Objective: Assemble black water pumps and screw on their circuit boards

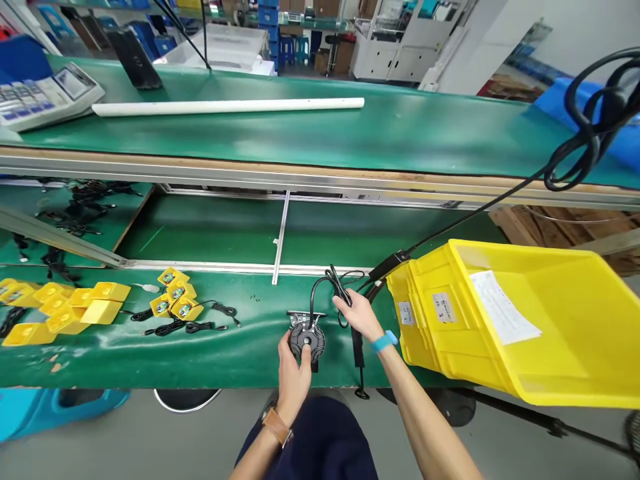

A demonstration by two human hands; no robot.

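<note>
Black round device [307, 339] | left hand [294, 380] clamped on its edge | right hand [356, 316] gripping black cable [340, 288]

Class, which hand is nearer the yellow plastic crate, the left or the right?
Right: the right hand is just left of the yellow plastic crate, not touching it. The left hand is farther left, on a black round fitting.

Grey floor [125, 460], white wall [585, 33], white cabinets [400, 47], blue plastic stools [287, 50], cardboard boxes [333, 59]

Bright, even indoor light; soft glare streaks the green conveyor belt [350, 133]; shadows stay faint; edges bow with wide-angle distortion; focus looks sharp throughout
</note>
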